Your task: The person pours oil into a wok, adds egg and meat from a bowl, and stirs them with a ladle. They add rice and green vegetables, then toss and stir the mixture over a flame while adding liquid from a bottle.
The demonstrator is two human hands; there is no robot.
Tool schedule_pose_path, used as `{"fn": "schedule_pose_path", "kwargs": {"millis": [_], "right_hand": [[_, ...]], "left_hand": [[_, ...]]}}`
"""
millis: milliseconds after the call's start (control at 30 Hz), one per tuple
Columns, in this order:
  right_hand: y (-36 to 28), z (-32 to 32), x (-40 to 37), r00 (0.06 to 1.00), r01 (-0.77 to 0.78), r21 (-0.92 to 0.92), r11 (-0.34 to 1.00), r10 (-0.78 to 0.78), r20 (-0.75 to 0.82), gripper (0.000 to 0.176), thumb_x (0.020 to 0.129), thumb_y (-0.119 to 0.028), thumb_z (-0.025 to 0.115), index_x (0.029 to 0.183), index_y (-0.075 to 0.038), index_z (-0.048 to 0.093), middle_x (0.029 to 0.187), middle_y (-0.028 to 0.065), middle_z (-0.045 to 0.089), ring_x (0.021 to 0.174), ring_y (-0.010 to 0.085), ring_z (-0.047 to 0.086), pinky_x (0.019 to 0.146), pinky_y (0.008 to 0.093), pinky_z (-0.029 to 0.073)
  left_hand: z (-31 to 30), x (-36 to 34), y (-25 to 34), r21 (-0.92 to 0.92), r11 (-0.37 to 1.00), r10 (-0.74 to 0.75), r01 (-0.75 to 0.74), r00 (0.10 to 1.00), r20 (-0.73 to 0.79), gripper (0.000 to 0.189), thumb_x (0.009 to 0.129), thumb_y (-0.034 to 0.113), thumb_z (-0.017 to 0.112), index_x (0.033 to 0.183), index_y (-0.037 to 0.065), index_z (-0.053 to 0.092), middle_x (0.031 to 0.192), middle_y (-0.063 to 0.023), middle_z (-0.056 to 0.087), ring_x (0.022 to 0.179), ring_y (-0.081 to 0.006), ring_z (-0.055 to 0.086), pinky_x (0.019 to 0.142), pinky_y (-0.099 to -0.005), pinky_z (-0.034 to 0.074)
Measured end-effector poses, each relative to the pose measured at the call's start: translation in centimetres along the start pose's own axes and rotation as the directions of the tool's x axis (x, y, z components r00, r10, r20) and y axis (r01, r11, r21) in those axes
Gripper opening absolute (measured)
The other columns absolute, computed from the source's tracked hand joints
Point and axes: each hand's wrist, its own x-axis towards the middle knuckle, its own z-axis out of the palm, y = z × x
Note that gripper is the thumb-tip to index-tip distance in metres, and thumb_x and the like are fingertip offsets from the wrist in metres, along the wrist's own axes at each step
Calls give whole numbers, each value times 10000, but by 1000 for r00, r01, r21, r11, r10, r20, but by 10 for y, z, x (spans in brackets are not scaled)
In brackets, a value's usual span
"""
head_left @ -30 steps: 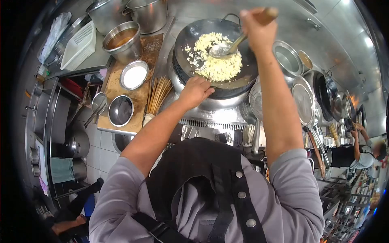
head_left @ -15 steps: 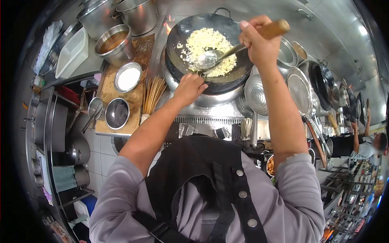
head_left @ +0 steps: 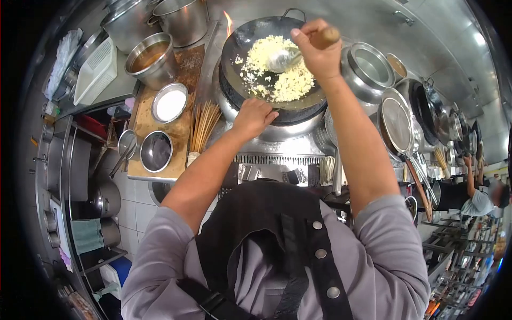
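White basket: the basket (head_left: 98, 85) sits on the metal counter (head_left: 122, 87), far over on my left.
Soup pot: a shiny pot (head_left: 160, 74) with brown soup in it.
Bowls: a metal bowl (head_left: 146, 158) and a bowl of white stuff (head_left: 154, 106) sit near each other on a brown board (head_left: 181, 137).
Sticks: a bunch of thin sticks (head_left: 202, 125) stands just beside the board.
Fire: a little orange flame (head_left: 228, 24) pokes up by the far left side of the big black wok (head_left: 234, 58).
Left hand: my left hand (head_left: 255, 118) is at the wok's near edge, fingers bent, thumb out to the side. I cannot tell if they grip it.
Food: yellow and white bits (head_left: 293, 85) lie spread in the middle of the wok.
Ladle: its round metal end (head_left: 278, 61) is down in the bits.
Right hand: my right hand (head_left: 320, 53) is up over the wok's right side, closed around the ladle's handle. The wooden end (head_left: 330, 34) sticks out.
Sieve: a round sieve (head_left: 397, 124) is to the right of my right arm.
Other person: someone (head_left: 477, 204) stands far off on my right.
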Motion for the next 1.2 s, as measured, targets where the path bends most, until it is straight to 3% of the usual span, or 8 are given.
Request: {"fn": "schedule_pose_path", "kwargs": {"millis": [67, 133, 633, 767, 867, 900, 1000, 1200], "right_hand": [[15, -4, 16, 996, 84, -41, 996, -85, -37, 199, 834, -160, 821, 782, -58, 659, 674, -29, 632, 573, 72, 556, 573, 247, 465], [-6, -20, 48, 982, -184, 83, 979, 188, -37, 201, 836, -146, 814, 766, -64, 644, 680, -28, 627, 545, 81, 556, 536, 250, 453], [-12, -74, -11, 957, -218, 491, 843, 284, -62, 184, 853, -15, 778, 864, -21, 594, 609, 17, 548, 474, 94, 500, 456, 261, 389], [-92, -57, 11, 982, -121, 403, 907, 167, -83, 172, 864, -48, 783, 840, -39, 614, 641, 10, 579, 514, 85, 526, 477, 250, 400], [-18, -31, -14, 986, -159, 359, 920, 168, 7, 168, 853, -45, 790, 827, -38, 624, 630, -2, 586, 520, 68, 525, 489, 236, 409], [-14, -26, 2, 995, -99, 104, 990, 98, 15, 199, 868, -3, 749, 890, -26, 553, 598, 20, 536, 487, 103, 494, 483, 271, 410], [-38, -18, 45, 991, -87, 341, 936, 117, -71, 209, 874, -31, 758, 873, -38, 549, 625, 37, 573, 494, 100, 508, 482, 273, 419], [31, 9, 40, 997, -15, 112, 994, 23, -78, 169, 851, 10, 749, 850, -22, 584, 640, 28, 591, 499, 98, 521, 474, 264, 418]], "left_hand": [[1, 7, -2, -11, 1000, 2, -3, 1000, -10, 303, 941, 319, 655, 815, 48, 605, 876, -128, 627, 899, -374, 572, 822, -494, 432], [0, 5, -2, -18, 1000, 9, -9, 1000, -21, 310, 937, 321, 658, 798, 49, 604, 864, -130, 630, 890, -379, 574, 822, -493, 433], [2, 9, -2, 23, 1000, -5, 5, 1000, -16, 313, 919, 330, 684, 779, 61, 606, 819, -121, 624, 868, -360, 581, 831, -485, 441], [-2, 13, -2, 58, 998, -29, 26, 999, 40, 318, 943, 345, 643, 815, 54, 658, 852, -127, 666, 910, -356, 604, 857, -480, 444], [2, 5, -2, 43, 999, -18, 16, 998, 55, 327, 950, 342, 637, 793, 55, 633, 840, -129, 653, 896, -361, 597, 847, -484, 437], [3, 10, -3, 31, 999, -22, 21, 999, 43, 329, 950, 335, 641, 779, 56, 608, 836, -132, 639, 887, -364, 589, 835, -487, 431], [4, 12, -4, 29, 999, -17, 16, 999, 48, 328, 952, 327, 639, 772, 55, 607, 824, -134, 640, 872, -370, 595, 825, -488, 435], [10, 10, -10, 16, 999, 35, -35, 999, -16, 325, 955, 317, 633, 766, 55, 606, 792, -141, 644, 830, -382, 604, 803, -503, 450]]}}
